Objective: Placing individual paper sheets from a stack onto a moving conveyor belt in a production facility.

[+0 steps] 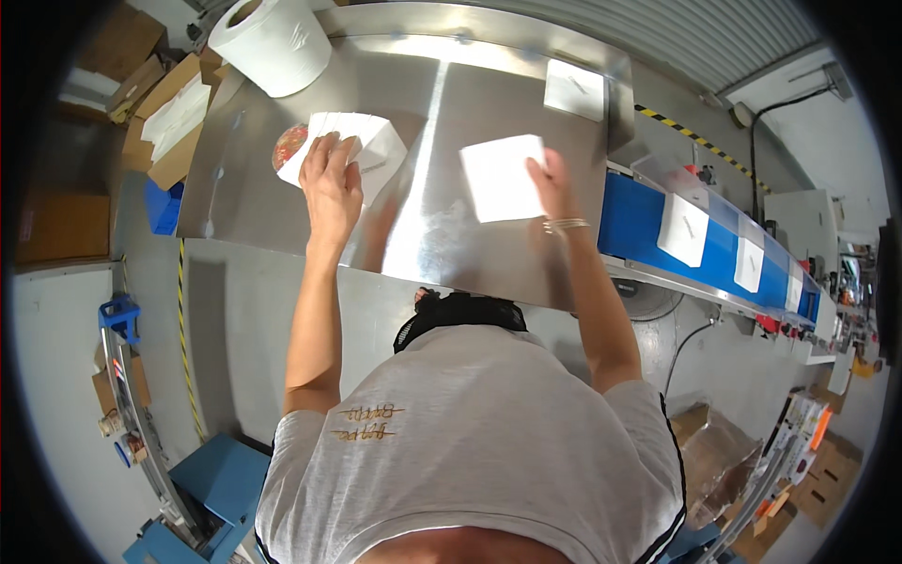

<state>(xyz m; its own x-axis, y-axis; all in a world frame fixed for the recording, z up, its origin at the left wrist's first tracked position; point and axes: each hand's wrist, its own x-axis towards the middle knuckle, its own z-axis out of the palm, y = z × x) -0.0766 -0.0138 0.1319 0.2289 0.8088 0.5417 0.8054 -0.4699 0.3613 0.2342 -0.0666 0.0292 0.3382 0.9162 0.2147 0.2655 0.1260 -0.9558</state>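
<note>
On the steel table, my left hand [331, 183] grips a stack of white square packets [378, 150], its fingers bent over the top and its thumb on the near side. Several edges of the stack show fanned at the far side. A round red patterned piece [290, 148] peeks out to the left of the stack; what it belongs to is hidden. My right hand [554, 185], slightly blurred, pinches a single flat white square packet [503, 179] by its right edge, with the thumb on top. That packet is over the middle of the table.
A large white roll [272, 47] stands at the table's far left corner. Another white packet [574, 90] lies at the far right of the steel table [442, 249]. Spaced white packets lie on a blue conveyor belt [634, 211] to the right. Open cardboard boxes [174, 122] are on the left.
</note>
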